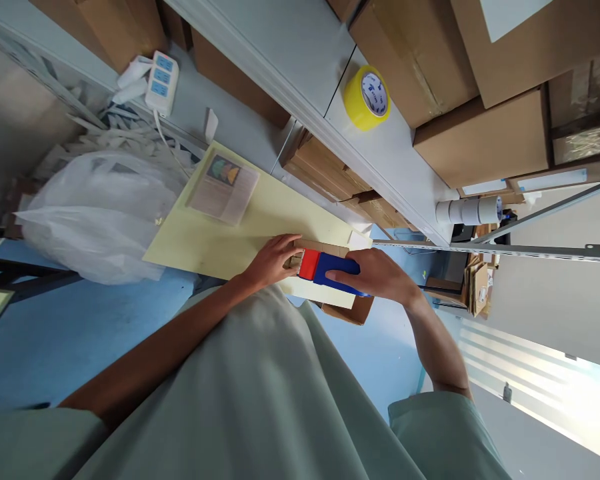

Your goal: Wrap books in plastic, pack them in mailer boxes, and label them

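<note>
- Step now: my R hand (380,275) grips the red-and-blue thing (337,270), thumb on top of the blue bit.
- My L hand (270,262) has its fingers bent round the L end of the brown cardboard (325,247).
- Next move prob. needs L fingers to keep the cardboard steady.
- Thing looks shiny: red at L end, blue at R. It's by the bench (205,250)'s near edge, close to the R corner.
- Clear pack (225,190) lies flat, nr the far L corner.
</note>
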A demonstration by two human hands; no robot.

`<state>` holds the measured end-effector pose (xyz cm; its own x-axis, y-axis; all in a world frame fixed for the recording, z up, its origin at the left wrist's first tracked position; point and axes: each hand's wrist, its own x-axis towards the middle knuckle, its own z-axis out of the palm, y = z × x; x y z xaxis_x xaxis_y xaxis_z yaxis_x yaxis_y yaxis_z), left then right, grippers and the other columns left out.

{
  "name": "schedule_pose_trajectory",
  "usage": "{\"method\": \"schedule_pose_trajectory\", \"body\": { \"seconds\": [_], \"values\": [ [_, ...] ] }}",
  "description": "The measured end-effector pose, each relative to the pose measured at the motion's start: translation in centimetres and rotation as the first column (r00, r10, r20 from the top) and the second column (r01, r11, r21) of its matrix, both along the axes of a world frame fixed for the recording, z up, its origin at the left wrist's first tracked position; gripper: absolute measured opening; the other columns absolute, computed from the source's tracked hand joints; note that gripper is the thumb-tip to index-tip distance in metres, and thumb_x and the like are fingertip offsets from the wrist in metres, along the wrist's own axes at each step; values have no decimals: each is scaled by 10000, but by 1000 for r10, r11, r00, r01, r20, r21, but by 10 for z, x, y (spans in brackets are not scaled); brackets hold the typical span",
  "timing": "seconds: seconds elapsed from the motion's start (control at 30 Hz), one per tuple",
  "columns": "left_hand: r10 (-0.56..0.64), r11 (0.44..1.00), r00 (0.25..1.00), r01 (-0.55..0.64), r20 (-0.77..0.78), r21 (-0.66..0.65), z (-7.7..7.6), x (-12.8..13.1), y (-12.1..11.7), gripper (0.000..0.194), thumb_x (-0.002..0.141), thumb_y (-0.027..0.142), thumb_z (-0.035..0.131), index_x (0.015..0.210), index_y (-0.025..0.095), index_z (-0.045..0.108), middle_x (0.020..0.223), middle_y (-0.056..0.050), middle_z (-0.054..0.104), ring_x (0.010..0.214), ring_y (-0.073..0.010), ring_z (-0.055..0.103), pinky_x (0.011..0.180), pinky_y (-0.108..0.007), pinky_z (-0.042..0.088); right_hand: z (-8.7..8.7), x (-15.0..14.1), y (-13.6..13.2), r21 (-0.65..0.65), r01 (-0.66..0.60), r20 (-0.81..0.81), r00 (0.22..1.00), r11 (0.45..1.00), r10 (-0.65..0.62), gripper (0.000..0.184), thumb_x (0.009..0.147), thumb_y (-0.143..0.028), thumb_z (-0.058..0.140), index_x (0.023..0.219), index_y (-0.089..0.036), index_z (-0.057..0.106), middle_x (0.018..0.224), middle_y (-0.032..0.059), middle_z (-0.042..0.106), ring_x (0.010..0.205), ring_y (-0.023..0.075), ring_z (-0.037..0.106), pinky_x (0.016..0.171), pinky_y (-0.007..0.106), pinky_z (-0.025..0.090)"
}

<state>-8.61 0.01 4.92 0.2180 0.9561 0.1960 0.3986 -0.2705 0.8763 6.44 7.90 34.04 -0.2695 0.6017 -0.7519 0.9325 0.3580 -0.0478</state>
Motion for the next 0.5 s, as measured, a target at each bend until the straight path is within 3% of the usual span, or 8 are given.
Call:
{"method": "schedule_pose_trajectory", "body": {
  "seconds": [0.3,0.5],
  "values": [
    [-2,996,989,15,149,-85,1,-4,-2,463,908,240,628,1359,288,722,1577,-78,595,1422,-321,589,1193,-510,527,-9,-18,-8,-13,-133,-5,991,991,133,632,1009,-798,522,918,-213,742,827,55,744,764,201,661,671,295,367],
    [12,984,971,31,238,-176,4,-5,-8,455,965,398,631,1379,220,692,1664,-99,506,1450,-322,555,1226,-472,504,-7,-28,-7,-12,-145,27,989,989,145,612,1016,-787,519,1053,-233,775,882,69,774,843,247,716,706,302,422]
  ]
}}
